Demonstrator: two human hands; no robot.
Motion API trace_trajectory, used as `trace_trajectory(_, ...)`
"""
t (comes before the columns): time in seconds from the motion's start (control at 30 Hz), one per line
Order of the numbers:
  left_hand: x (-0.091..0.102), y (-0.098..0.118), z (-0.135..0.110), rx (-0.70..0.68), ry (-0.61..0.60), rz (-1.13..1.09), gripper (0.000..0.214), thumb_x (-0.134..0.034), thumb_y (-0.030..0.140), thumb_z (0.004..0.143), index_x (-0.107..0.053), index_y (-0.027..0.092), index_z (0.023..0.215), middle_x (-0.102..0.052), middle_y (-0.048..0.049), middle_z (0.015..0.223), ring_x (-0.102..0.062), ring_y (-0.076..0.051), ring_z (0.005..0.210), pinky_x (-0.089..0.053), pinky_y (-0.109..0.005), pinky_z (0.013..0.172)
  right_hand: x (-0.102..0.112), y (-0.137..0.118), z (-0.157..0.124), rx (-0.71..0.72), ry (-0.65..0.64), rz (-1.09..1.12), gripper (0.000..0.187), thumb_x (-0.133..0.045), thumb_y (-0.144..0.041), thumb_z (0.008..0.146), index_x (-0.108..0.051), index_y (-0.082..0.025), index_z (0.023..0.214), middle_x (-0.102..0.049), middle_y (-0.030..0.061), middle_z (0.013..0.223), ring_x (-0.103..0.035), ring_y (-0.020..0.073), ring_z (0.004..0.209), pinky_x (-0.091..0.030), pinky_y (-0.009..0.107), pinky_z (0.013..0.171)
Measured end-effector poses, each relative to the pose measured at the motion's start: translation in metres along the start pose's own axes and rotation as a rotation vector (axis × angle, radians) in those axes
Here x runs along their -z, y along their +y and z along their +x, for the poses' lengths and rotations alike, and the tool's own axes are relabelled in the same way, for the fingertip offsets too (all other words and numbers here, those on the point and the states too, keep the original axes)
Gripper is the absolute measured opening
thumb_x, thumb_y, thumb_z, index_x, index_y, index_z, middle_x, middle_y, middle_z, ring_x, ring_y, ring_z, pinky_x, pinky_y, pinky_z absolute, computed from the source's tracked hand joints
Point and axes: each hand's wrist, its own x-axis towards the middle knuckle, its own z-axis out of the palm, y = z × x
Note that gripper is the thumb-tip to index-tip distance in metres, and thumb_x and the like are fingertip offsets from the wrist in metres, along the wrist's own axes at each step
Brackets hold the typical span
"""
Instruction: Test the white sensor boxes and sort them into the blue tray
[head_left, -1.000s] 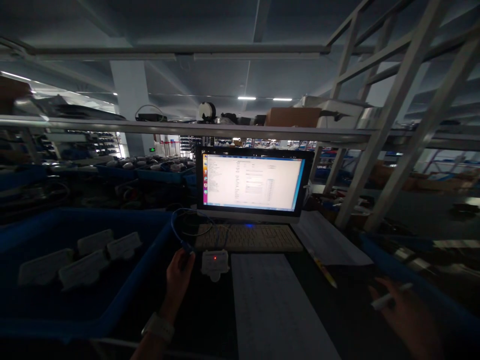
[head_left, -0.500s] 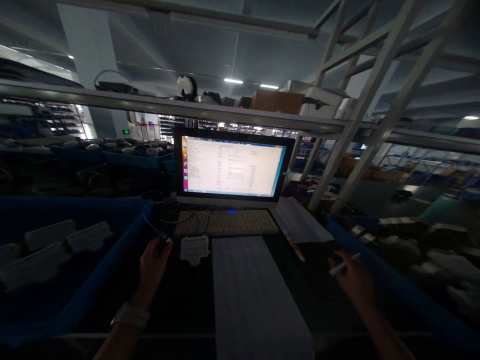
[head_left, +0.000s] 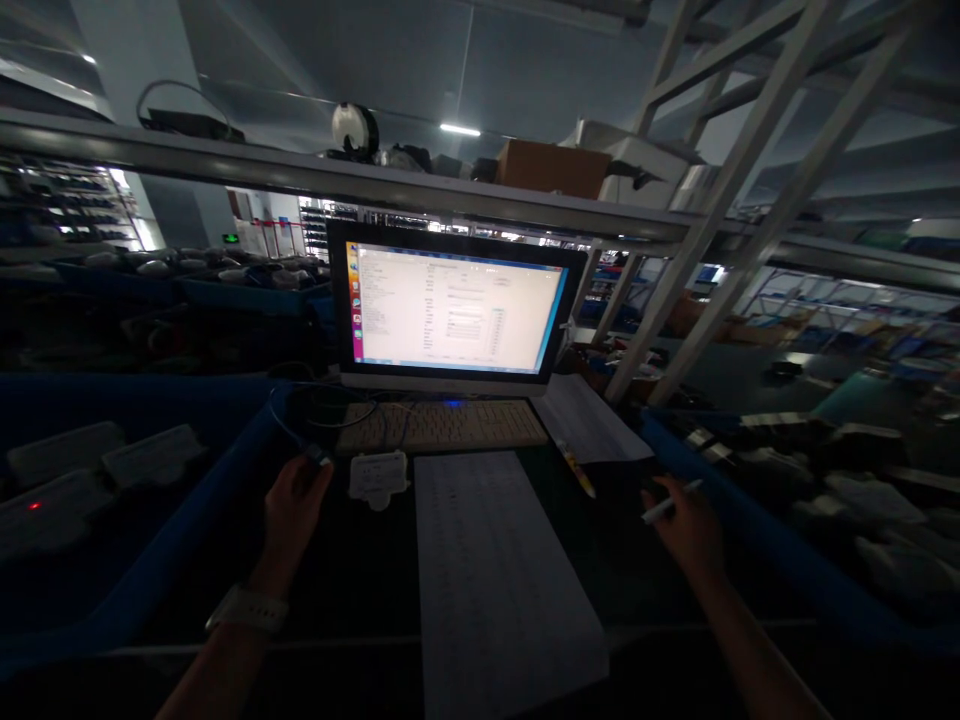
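My left hand (head_left: 294,510) is closed on the plug end (head_left: 316,457) of a blue cable (head_left: 283,420), left of the keyboard. To its right a small white plastic module (head_left: 379,480) with a rounded tab lies on the dark worktop. A slim white pen (head_left: 658,511) is gripped in my right hand (head_left: 691,535), beside the right-hand bin. Between my hands lies a long printed sheet (head_left: 495,570); its print is too small to read. A yellow pen (head_left: 577,472) rests on the worktop, between the sheet and my right hand.
A lit monitor (head_left: 457,310) stands behind a keyboard (head_left: 442,426). Blue bins flank the worktop: the left bin (head_left: 214,515) holds several white modules (head_left: 150,455), the right bin (head_left: 750,515) dim parts. More paper (head_left: 592,420) lies right of the keyboard. A shelf (head_left: 420,180) spans above.
The whole view has shifted, so everything sits slightly higher and further left. A red light now shows on a module in the left bin. Both hands keep their holds.
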Motion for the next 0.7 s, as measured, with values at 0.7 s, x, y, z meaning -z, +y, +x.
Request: trace_trajectory(0.7,0.0004,0.0038,0.0,0.003,-0.001,0.057,0.034,-0.068,0.037,0.058,-0.061,0.018,0.085,-0.07,-0.0051,0.087,-0.066,-0.022,0.084,-0.054,-0.036,0.079,0.0036,-0.0046,0.0009,-0.007,0.0,-0.009,0.032,-0.046,-0.041,0.084,-0.061,-0.016,0.098,-0.066,0.0165,0.101,-0.059,0.0309,0.094,-0.048,0.045,0.08)
